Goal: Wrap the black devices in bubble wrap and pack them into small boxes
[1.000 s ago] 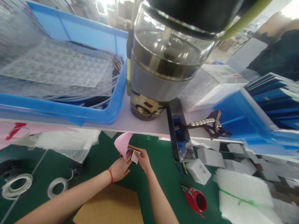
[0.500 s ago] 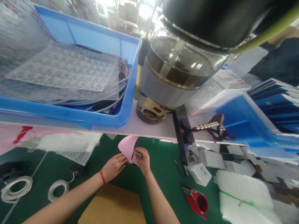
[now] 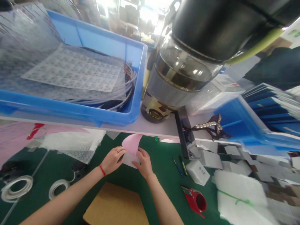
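My left hand (image 3: 112, 160) and my right hand (image 3: 144, 162) meet over the green mat (image 3: 161, 162), just under the shelf edge. Between them is a small white box (image 3: 129, 160) with a pink sheet (image 3: 131, 144) curling up from it. Both hands have their fingers closed on the box and sheet, the left from the left side, the right from the right. A red string circles my left wrist.
A white shelf (image 3: 161, 128) overhangs the mat, bearing a blue bin (image 3: 93, 115) of wires, a large glass jar (image 3: 173, 78) and a beaded clip (image 3: 212, 126). On the mat: cardboard (image 3: 114, 206), tape rolls (image 3: 16, 187), red tape dispenser (image 3: 195, 200), white boxes (image 3: 199, 172), foam sheets (image 3: 241, 193).
The view shifted slightly right and down. My hands stayed on the box; the pink sheet now stands more upright and my left fingers moved closer against the box.
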Demonstrator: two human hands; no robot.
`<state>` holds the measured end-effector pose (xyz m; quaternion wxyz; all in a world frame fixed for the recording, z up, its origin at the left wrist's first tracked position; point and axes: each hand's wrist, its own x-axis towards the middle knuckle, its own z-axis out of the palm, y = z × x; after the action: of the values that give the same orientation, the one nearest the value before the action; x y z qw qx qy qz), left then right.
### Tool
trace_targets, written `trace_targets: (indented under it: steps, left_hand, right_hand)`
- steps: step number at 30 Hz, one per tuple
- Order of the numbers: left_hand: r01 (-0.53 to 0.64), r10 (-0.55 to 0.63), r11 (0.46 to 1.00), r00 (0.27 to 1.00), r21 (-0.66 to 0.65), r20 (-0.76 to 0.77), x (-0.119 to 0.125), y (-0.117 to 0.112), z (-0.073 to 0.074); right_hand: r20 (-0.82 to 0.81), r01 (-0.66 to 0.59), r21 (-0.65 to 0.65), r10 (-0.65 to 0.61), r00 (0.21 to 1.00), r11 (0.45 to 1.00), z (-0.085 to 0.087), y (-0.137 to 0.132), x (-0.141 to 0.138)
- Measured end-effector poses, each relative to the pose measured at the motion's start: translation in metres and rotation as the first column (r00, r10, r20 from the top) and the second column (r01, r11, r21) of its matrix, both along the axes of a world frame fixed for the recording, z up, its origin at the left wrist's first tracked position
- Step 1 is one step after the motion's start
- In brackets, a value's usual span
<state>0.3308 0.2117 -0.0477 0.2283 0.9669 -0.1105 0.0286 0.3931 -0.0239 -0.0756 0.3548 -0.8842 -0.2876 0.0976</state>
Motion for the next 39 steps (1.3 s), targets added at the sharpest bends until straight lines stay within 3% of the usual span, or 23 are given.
trace_targets:
  steps: [4,10,18,27,33,39]
  left_hand:
    - [0.263,-0.253,0.963,0.957,0.057,-0.145,0.029,-0.004,-0.006]
    - [0.372,-0.355,0.924,0.921,0.092,-0.16,0.034,-0.003,-0.029]
    - [0.353,-0.335,0.918,0.934,0.179,-0.123,0.029,-0.008,-0.055]
    - [0.341,-0.336,0.915,0.94,0.216,-0.061,0.025,-0.008,-0.054]
    - [0.316,-0.316,0.923,0.948,0.219,-0.039,0.015,-0.009,-0.055]
    - [0.267,-0.267,0.935,0.963,0.233,-0.034,0.005,-0.015,-0.058]
  right_hand:
    - [0.008,-0.128,-0.064,0.129,0.992,0.99,0.004,0.004,0.008]
    - [0.096,-0.164,-0.157,0.181,0.979,0.974,0.003,0.006,0.0]
    - [0.153,-0.241,-0.162,0.266,0.952,0.957,-0.009,0.009,0.003]
    - [0.141,-0.356,-0.14,0.375,0.916,0.924,-0.002,-0.003,0.014]
    - [0.158,-0.29,-0.153,0.314,0.936,0.945,-0.004,-0.007,-0.001]
    - [0.192,-0.228,-0.182,0.262,0.946,0.957,-0.02,-0.006,-0.01]
